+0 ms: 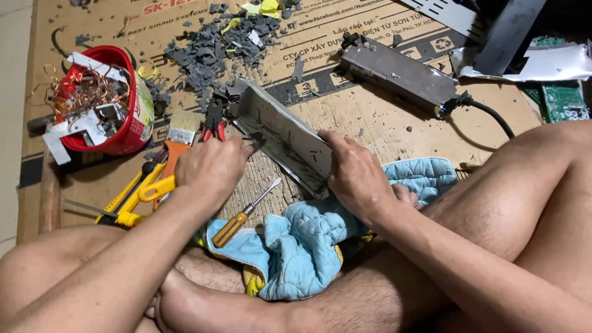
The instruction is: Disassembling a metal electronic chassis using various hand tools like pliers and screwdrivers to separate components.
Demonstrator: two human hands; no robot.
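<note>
R hand [357, 176] steadies metal casing [280, 135]; L hand [209, 166] w/ pliers [216, 120] (red-handled).

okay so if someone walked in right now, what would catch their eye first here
Probably the two hands at centre: the right hand steadies a long grey metal casing while the left hand works pliers at its end. Next, the red bowl of copper wire at left.

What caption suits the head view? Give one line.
Left hand works pliers against a grey metal channel steadied by the right hand above a blue quilted cloth.
</note>
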